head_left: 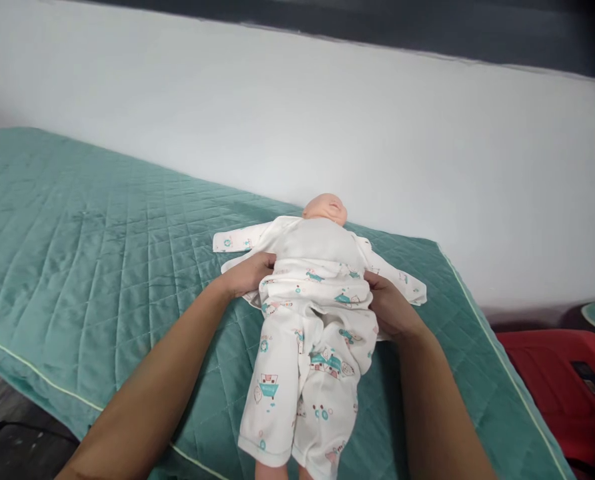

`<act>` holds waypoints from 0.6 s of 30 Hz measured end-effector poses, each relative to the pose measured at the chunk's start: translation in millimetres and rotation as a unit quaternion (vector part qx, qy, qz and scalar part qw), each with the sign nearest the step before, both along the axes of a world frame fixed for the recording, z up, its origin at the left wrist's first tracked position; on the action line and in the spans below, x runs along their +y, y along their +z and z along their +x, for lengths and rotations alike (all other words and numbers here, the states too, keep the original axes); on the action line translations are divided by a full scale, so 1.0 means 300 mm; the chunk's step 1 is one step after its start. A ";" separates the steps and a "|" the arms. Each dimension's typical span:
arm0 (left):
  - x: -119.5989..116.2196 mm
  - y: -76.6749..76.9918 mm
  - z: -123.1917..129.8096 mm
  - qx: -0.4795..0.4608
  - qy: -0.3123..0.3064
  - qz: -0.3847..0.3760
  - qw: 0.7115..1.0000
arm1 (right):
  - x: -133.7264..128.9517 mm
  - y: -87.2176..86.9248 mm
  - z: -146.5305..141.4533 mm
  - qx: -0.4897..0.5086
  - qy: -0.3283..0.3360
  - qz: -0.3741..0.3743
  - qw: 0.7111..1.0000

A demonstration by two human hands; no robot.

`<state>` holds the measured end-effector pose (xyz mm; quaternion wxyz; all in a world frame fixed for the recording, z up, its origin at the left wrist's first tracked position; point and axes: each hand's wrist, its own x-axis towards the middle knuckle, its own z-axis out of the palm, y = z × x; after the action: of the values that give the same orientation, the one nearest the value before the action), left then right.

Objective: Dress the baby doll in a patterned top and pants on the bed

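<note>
A baby doll (326,208) lies on its back on a green quilted cover, head toward the wall and legs toward me. It wears a white printed top (322,240) with both sleeves spread out, and white printed pants (277,360) whose waistband reaches over the belly. At the left side of the waistband, my left hand (252,275) is closed on the pants' edge. My right hand (388,305) is closed at the opposite side of the waistband, its fingertips partly hidden by the cloth. The doll's lower legs show below the pant cuffs.
The green quilted cover (102,267) spreads far to the left, with a pale-piped edge in front. A white wall (277,113) runs behind it. At the lower right, beside the bed's edge, stands a red case (552,387). A dark cable (27,427) shows at lower left.
</note>
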<state>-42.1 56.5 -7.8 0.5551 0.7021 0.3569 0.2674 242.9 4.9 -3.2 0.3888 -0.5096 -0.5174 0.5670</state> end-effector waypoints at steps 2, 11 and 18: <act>-0.001 0.010 -0.005 0.034 -0.006 0.033 0.999 | -0.006 0.012 -0.008 -0.020 0.020 0.020 0.999; -0.003 0.015 -0.006 0.047 -0.022 0.064 0.997 | -0.013 0.043 -0.025 -0.057 0.044 0.052 0.996; 0.005 0.005 -0.005 0.054 -0.008 0.083 0.995 | -0.006 0.038 -0.030 -0.063 0.014 0.056 0.996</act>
<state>-43.5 58.1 -6.3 0.4770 0.7619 0.3572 0.2536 234.1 3.2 8.1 0.3753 -0.5147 -0.5786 0.5094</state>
